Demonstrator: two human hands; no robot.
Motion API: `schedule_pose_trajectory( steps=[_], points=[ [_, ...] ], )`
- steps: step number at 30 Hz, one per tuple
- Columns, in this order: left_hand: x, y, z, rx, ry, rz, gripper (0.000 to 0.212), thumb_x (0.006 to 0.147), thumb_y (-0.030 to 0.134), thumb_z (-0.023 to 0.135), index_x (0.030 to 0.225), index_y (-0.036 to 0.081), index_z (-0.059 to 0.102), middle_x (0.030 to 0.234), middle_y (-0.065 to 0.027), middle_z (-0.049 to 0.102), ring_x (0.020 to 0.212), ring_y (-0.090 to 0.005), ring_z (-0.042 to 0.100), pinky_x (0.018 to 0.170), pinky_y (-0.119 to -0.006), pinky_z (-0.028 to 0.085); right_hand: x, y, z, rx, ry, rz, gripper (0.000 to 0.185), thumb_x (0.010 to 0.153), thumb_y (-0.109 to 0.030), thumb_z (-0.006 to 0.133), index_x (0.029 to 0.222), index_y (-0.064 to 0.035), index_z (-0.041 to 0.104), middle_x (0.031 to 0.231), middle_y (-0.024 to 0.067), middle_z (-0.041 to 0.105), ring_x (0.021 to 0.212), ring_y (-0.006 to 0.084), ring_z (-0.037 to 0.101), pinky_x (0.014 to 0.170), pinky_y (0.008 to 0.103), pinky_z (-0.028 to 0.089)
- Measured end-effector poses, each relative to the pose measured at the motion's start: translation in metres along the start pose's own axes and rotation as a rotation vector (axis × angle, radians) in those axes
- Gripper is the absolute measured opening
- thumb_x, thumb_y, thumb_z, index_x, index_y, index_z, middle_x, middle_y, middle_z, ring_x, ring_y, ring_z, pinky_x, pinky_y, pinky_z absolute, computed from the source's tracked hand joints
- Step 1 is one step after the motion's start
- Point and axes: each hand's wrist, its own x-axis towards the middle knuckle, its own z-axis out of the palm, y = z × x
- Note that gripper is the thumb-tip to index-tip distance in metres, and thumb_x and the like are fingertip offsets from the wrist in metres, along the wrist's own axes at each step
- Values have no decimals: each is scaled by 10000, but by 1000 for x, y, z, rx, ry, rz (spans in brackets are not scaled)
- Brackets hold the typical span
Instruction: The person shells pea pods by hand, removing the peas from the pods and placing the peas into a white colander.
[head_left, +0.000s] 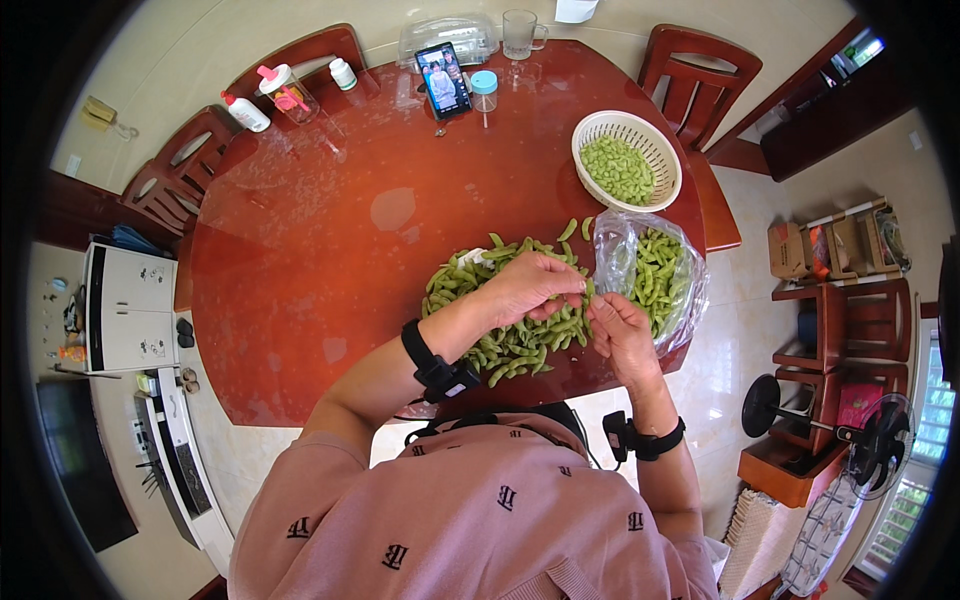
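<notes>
My left hand (534, 288) and my right hand (622, 330) meet at the fingertips over the near side of the table. Between them they pinch one green soybean pod (590, 288), mostly covered by the fingers. Beneath my left hand spreads a heap of green soybean pods (517, 360), with a bit of white material (474, 259) among them. Right of my right hand lies a clear plastic bag (616, 244) with more pods (656, 277) in it. Farther back, a cream plastic colander (667, 161) holds shelled green beans (616, 169).
Two loose pods (576, 229) lie between heap and colander. Along the far edge of the wooden table (315, 225) stand a lit phone (444, 81), a blue-lidded jar (484, 91), a glass mug (519, 36), a clear plastic box (448, 41) and several bottles (247, 112). Wooden chairs (694, 82) surround it.
</notes>
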Motion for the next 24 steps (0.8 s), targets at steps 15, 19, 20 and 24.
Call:
schedule_pose_trajectory(
  steps=[15,19,20,24],
  points=[
    [6,-14,7,-243,31,-32,118,791,87,594,874,4,587,660,-54,562,456,-75,426,377,-197,288,3,0,-2,194,-123,16,157,894,-171,518,819,-34,538,563,-37,391,434,38,283,406,184,229],
    [5,-16,9,-379,-56,-6,120,795,82,571,894,18,552,684,-54,556,466,-76,420,384,-196,291,3,0,0,377,-184,30,184,900,-199,509,837,-30,539,559,-35,383,445,49,294,419,188,245],
    [4,-17,9,-389,-82,17,120,793,82,566,894,23,543,690,-55,556,473,-75,420,383,-195,290,4,1,0,378,-185,31,184,900,-199,509,837,-30,539,559,-35,383,445,49,294,419,188,245],
    [2,-16,15,-439,-78,30,101,776,70,559,867,35,534,697,-59,561,492,-70,425,374,-191,279,8,7,-4,378,-154,15,201,904,-218,504,825,-37,545,548,-38,381,443,50,294,418,188,246]
  ],
)
